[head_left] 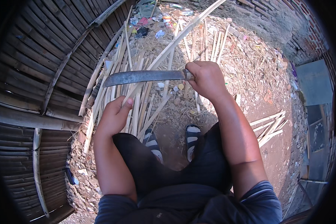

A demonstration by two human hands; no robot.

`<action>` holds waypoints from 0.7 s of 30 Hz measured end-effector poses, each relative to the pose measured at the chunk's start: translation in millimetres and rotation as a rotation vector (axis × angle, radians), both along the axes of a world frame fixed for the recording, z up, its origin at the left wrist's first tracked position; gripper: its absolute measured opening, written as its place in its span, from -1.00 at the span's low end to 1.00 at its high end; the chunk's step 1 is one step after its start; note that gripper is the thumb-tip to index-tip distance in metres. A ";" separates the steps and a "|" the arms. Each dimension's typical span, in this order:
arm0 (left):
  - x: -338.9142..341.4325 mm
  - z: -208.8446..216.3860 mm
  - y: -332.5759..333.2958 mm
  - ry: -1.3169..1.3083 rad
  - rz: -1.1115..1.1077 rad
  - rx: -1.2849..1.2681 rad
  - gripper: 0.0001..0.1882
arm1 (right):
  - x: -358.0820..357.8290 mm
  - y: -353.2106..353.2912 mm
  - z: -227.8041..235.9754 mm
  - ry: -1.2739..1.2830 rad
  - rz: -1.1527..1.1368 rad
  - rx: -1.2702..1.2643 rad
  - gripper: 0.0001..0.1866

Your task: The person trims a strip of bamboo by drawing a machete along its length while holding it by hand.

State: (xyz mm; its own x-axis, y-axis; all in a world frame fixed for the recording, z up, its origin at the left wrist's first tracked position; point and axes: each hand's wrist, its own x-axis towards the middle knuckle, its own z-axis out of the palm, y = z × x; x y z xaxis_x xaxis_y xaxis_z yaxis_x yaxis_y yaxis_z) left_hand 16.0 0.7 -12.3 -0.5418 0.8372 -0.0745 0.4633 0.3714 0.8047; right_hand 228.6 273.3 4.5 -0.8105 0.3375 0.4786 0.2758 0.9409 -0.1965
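Observation:
My right hand [208, 79] is closed round the handle of a machete, its long dark blade [145, 76] pointing left. My left hand [115, 115] grips the near end of a long pale bamboo strip [171, 45], thumb on top. From there the strip slants up and away to the right, past the top edge of the view. The blade crosses the strip a little beyond my left hand; whether the two touch, I cannot tell. Below my left hand and the blade lie many split bamboo strips [137, 108] on the ground.
A bamboo slat wall [37, 59] stands close on the left. On the right lies a small pile of strips [269, 127], with a brick wall [313, 35] and grey panels [315, 82] beyond. Rubbish [149, 22] and shavings litter the ground ahead. My sandalled feet [192, 140] are below.

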 end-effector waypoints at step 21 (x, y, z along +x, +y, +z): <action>4.3 13.4 -3.7 0.085 0.000 -0.034 -0.52 | 22.8 51.4 4.7 0.107 -0.482 -0.427 -0.75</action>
